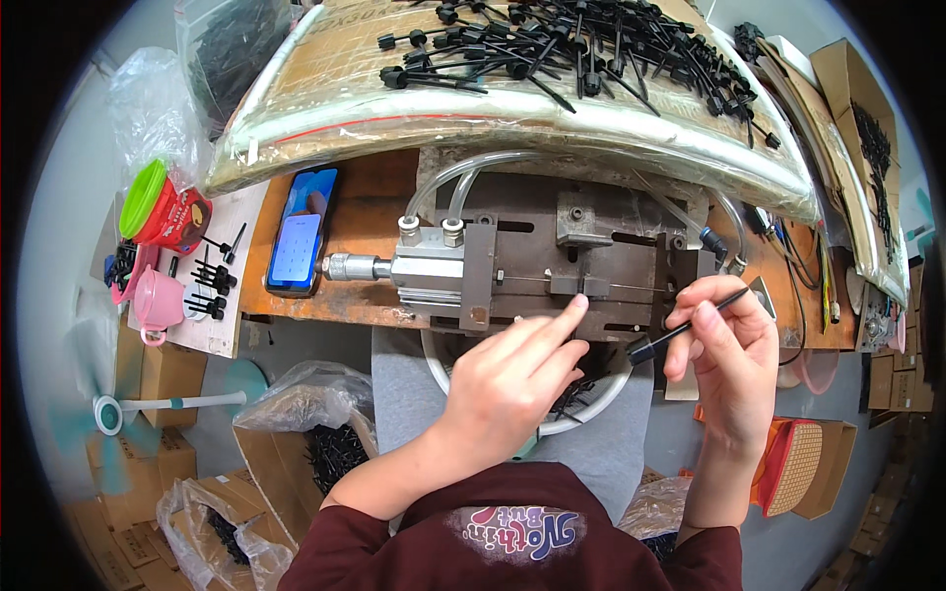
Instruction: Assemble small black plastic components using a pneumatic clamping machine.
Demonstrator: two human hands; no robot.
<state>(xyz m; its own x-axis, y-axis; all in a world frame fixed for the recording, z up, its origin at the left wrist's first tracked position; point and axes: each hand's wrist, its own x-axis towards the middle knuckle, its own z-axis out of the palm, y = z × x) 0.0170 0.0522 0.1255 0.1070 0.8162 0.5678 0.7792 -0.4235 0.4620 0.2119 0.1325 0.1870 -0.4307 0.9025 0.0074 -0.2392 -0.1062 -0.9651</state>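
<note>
My right hand (734, 340) pinches a thin black rod with a thicker head (641, 352), held at a slant right of the metal fixture (532, 258). The head points down and left, toward my lap. My left hand (517, 379) has its index finger stretched to a small dark block (566, 285) in the middle of the fixture; whether the fingertip touches it I cannot tell. That hand holds nothing that I can see. A thin rod or wire runs level through the block. On the fixture's left sits a silver air cylinder (430, 276) with clear hoses (460, 187).
Behind the fixture, a plastic-wrapped board (325, 118) carries a heap of black rods (591, 49). A phone (299, 231) lies at left, near a pink cup (158, 299) and a red pouch (177, 212). Below my hands is a white-rimmed tub (434, 360) of black pieces.
</note>
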